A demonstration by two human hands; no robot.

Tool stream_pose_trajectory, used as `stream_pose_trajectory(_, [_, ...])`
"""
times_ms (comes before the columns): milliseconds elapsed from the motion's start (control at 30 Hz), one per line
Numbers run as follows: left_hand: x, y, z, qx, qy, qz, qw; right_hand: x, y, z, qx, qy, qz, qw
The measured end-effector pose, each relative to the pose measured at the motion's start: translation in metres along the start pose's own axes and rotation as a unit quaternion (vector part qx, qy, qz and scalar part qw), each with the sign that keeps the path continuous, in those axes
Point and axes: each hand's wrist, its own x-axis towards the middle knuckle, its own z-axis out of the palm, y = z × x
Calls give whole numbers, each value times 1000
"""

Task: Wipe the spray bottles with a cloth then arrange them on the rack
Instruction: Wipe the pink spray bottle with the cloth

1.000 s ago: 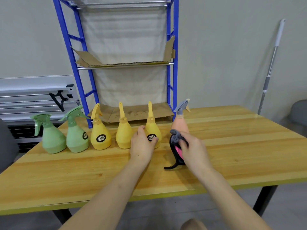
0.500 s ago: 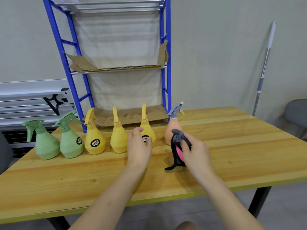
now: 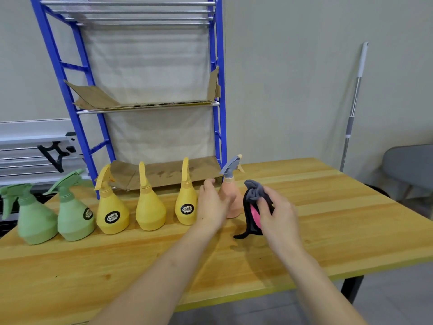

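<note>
A row of spray bottles stands on the wooden table [image 3: 328, 207]: two green ones [image 3: 35, 219] [image 3: 73, 216], three yellow ones [image 3: 112, 214] [image 3: 150, 212] [image 3: 186, 207], and a peach bottle [image 3: 232, 198] with a grey trigger at the right end. My left hand [image 3: 213, 205] reaches between the third yellow bottle and the peach bottle, fingers spread and touching the peach bottle's side. My right hand [image 3: 276, 214] grips a bunched grey, black and pink cloth [image 3: 254, 207] just right of the peach bottle. The blue rack [image 3: 220, 90] stands behind the bottles.
Cardboard sheets line the rack's lower shelf [image 3: 164, 172] and middle shelf [image 3: 145, 105]. A mop handle [image 3: 353, 106] leans on the wall at right. A grey chair [image 3: 410, 170] sits beyond the table's right end. Metal rails [image 3: 28, 148] lie left of the rack.
My left hand has moved right from the third yellow bottle to the peach bottle. My right hand has lifted the cloth slightly and kept its grip.
</note>
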Motion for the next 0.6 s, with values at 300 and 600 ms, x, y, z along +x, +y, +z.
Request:
stream_pose_trajectory(300, [20,7,26,-23,35,-4,999,-1,15,-10,23,10,25,999])
stream_pose_trajectory(600, [15,15,11,-26,36,21,999,-7,5,-14,58,10,30,998])
